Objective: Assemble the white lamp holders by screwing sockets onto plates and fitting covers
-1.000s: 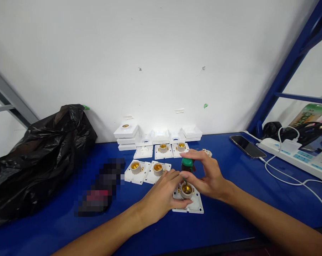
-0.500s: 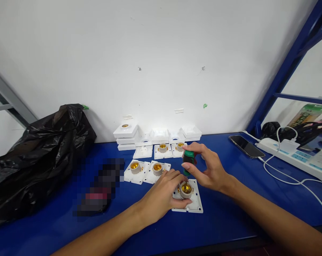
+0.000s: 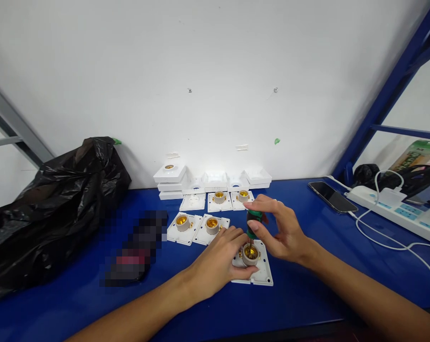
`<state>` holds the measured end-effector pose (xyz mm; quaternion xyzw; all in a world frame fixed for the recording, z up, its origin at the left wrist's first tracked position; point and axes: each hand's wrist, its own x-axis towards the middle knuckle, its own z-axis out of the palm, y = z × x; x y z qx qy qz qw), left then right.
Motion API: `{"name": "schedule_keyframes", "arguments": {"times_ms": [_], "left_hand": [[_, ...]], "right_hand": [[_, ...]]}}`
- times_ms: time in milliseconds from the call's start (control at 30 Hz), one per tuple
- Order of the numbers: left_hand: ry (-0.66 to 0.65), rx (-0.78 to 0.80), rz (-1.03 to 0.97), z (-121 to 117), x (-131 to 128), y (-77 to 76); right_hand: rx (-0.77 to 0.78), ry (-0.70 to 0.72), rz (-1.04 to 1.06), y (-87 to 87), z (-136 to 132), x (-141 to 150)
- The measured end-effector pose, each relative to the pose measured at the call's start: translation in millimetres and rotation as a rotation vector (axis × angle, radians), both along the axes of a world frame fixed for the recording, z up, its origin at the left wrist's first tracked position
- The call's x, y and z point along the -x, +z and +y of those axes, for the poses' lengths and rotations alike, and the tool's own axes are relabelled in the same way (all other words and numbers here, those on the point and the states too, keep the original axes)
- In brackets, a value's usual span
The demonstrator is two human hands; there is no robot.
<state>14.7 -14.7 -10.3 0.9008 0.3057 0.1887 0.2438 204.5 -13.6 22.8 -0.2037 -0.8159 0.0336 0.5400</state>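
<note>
Far left of the frame: one black plastic bag (image 3: 65,209), slumped on the blue table (image 3: 300,294). Lower left: one dark object (image 3: 136,251), blurred, kind not legible. Centre left, against the wall: one stack of white boxes (image 3: 170,183), the top one with a brass-coloured ring; below and to the right of it, two front plates (image 3: 172,236), side by side, each bearing a round socket, and behind them one bare plate (image 3: 192,202). Centre, rear: a row of open white covers (image 3: 215,179), with two more socketed plates in front. Lower centre: the left hand (image 3: 224,254), thumb and fingers pinching the held socket (image 3: 250,260), which sits on its white base plate (image 3: 262,274) flat on the table. Just above: one screwdriver (image 3: 253,223), green and black, near upright, shaft entering the socket, tip hidden; its handle is pinched between thumb and fingers of the right hand (image 3: 281,230). Step in hand, by judgement: turning a screw inside the socket. The next move calls for a seated tip, a straight shaft and a firm left-hand grip against twisting. Right: one phone (image 3: 332,196), white cables, one power strip (image 3: 402,209).
</note>
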Motion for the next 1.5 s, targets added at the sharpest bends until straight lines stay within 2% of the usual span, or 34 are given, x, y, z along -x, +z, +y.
{"name": "schedule_keyframes", "arguments": {"times_ms": [633,833,967,1067,1167,1333,1400,1500], "left_hand": [[-0.004,-0.02,0.007,-2,-1,-0.6],[0.049,-0.024,-0.035,-2,1,-2.6],[0.115,-0.088,-0.062,-2,0,-6.7],[0.129,-0.206,-0.004,-1,-6,-9.9],[0.138,-0.377,0.104,0,-11,-8.9],[0.152,-0.542,0.185,7,2,3.6],[0.167,-0.53,0.184,16,15,8.2],[0.133,-0.401,0.19,34,35,11.9]], "right_hand": [[0.079,-0.01,0.035,-0.2,0,-1],[-0.023,-0.089,-0.008,-2.3,4,-5],[-0.051,-0.151,0.034,-5.3,10,-8],[-0.055,-0.18,0.152,-6.7,13,-9],[0.031,-0.251,0.334,-6.2,19,-10],[0.32,-0.281,0.594,-4.3,35,-14],[0.413,-0.285,0.633,-4.3,41,-17],[0.522,-0.221,0.626,-6.0,45,-17]]}}
